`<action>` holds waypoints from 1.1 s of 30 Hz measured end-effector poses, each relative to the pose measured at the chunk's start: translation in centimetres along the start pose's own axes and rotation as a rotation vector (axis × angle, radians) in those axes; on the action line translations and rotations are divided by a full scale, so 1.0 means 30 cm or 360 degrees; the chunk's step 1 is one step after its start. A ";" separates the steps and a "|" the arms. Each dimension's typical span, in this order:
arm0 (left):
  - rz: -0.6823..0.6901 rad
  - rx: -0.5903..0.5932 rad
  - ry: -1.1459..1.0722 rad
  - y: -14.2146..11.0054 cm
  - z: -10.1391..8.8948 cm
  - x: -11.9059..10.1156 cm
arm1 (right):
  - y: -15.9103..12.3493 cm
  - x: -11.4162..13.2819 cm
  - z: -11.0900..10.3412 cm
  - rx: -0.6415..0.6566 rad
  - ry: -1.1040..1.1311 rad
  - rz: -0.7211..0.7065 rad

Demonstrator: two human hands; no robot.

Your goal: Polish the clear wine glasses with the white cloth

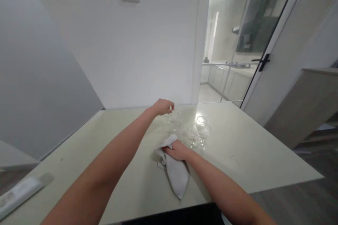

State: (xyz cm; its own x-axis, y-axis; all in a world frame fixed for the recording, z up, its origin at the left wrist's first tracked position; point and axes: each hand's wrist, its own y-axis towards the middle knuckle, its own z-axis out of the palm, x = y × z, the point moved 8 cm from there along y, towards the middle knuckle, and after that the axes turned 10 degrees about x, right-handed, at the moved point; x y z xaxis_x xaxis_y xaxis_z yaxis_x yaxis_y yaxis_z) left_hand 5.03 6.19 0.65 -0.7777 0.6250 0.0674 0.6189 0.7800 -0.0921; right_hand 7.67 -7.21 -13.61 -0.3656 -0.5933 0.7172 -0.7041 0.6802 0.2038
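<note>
My left hand (163, 107) reaches far across the pale table (250, 161) and its fingers are pinched on the rim of a clear stemmed glass (174, 121). My right hand (177, 150) lies nearer to me, closed on a grey cloth (175, 172) that hangs down over the tabletop. To the right of both hands stand three more clear stemmed glasses (199, 134), upright and close together.
A white wall runs behind the table. A glass door with a black handle (262, 61) stands at the right, and a wooden cabinet (308, 105) beyond it. A white flat object (18, 193) lies at the table's near left corner.
</note>
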 end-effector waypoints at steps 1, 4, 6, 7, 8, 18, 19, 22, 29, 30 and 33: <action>-0.0051 0.0003 0.0008 -0.027 0.000 0.053 | 0.002 -0.010 0.002 0.0008 0.0014 0.0036; -0.0221 0.0054 0.0016 -0.118 0.016 0.210 | 0.005 -0.041 0.013 0.0037 0.0050 0.0149; -0.0303 0.0107 0.0021 -0.181 0.038 0.295 | 0.007 -0.047 0.016 0.0041 0.0045 0.0162; -0.0347 0.0135 0.0024 -0.213 0.052 0.333 | 0.008 -0.048 0.016 0.0039 0.0040 0.0161; -0.0380 0.0158 0.0031 -0.244 0.066 0.365 | 0.008 -0.048 0.016 0.0036 0.0035 0.0160; -0.0580 0.0241 0.0031 -0.483 0.148 0.496 | 0.001 -0.063 0.017 0.0007 0.0041 0.0211; -0.0577 0.0245 0.0028 -0.493 0.147 0.491 | 0.000 -0.066 0.016 -0.0001 0.0043 0.0229; -0.0532 0.0262 0.0013 -0.505 0.144 0.468 | -0.003 -0.066 0.012 -0.0016 0.0067 0.0236; -0.0489 0.0341 -0.0085 -0.512 0.146 0.451 | -0.005 -0.055 0.005 -0.0022 0.0105 0.0199; -0.0489 0.0362 -0.0101 -0.515 0.142 0.449 | -0.004 -0.057 0.006 -0.0020 0.0109 0.0203; -0.0524 0.0325 -0.0019 -0.520 0.098 0.416 | -0.002 -0.061 0.007 -0.0032 0.0134 0.0197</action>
State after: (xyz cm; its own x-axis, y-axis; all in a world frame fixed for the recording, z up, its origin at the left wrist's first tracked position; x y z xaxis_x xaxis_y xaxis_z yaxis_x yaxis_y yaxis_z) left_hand -14.66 1.74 0.02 -0.9330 0.3409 0.1151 0.3022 0.9161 -0.2635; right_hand 8.25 -6.25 -15.07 -0.3959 -0.4669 0.7907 -0.6443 0.7548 0.1231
